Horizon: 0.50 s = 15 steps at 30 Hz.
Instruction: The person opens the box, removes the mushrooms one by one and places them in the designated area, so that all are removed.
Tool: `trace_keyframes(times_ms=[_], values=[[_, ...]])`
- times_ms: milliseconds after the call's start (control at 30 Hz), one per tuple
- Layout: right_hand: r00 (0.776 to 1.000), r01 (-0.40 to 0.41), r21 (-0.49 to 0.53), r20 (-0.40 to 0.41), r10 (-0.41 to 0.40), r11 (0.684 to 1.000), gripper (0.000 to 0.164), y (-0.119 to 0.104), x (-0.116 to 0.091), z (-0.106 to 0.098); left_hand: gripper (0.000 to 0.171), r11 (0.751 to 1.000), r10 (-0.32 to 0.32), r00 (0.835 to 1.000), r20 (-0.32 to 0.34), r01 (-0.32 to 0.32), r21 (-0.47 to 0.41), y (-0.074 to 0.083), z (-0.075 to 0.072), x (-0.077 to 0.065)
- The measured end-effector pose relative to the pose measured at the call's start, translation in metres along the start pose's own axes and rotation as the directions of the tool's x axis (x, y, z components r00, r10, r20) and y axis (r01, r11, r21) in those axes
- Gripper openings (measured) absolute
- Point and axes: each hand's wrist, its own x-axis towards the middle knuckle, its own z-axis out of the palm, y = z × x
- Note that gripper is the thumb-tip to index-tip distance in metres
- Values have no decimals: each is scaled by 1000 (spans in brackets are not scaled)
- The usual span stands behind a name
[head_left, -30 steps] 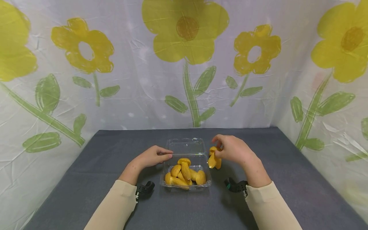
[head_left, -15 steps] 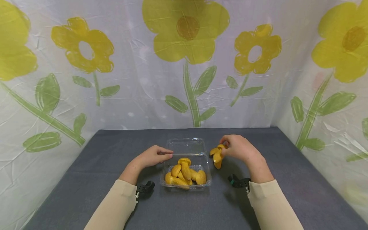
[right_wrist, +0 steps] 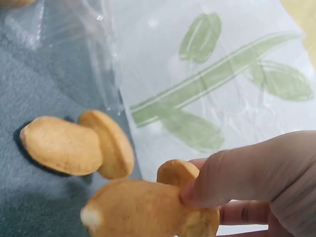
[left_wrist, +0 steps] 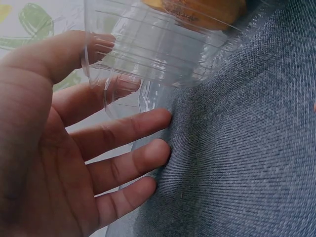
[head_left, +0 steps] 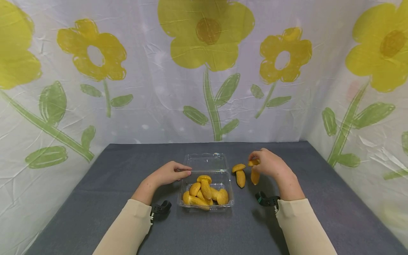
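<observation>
Viewing from my remote station, I record the following. The right hand [head_left: 270, 163] pinches one mushroom between thumb and fingers; this held mushroom [head_left: 255, 174] lies at the hand's left side, its long axis running near to far, cap at the far end, stem end toward the near side. Whether it touches the table [head_left: 197, 233] I cannot tell.

Just left of it, apart, the loose mushroom [head_left: 240, 178] lies on the table, cap far, stem near, nearly parallel. The clear container [head_left: 224, 208] is further left again, with a group of mushrooms [head_left: 206, 191] inside and its lid [head_left: 205, 163] laid back to the far side.

The relation I judge decisive: container and loose mushroom both lie to the left of the right hand, which is the nearer hand to the latter. The left hand [head_left: 168, 173] has its fingers spread and nearly straight, thumb and index at the container's far left corner.
</observation>
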Motion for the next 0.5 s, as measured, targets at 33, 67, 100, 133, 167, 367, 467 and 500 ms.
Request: trace_keyframes(times_ms=[33,67,100,133,167,367,467,500], values=[[1000,-5,-2,2,5,1000,33,1,1,1,42,1000,1,1000,1,-1,-1,0,0,0],[1000,-11,-5,3,11,1000,34,3,2,3,42,1000,2,1000,1,-2,-1,0,0,0],[1000,-10,-7,5,10,1000,34,5,3,4,42,1000,1,1000,1,-1,-1,-1,0,0],[1000,-5,-7,5,5,1000,35,7,5,6,42,1000,1,1000,1,-1,0,-1,0,0],[1000,0,-11,4,0,1000,35,9,6,8,42,1000,-2,1000,1,2,0,-1,0,0],[1000,9,-40,-21,-10,999,40,20,16,23,42,1000,-15,1000,-1,15,5,-1,0,1],[1000,2,-54,-29,-4,999,42,22,19,29,42,1000,-18,1000,-3,18,7,0,0,1],[1000,-3,-55,-28,1,999,43,23,20,31,42,1000,-17,1000,-3,17,6,1,0,0]])
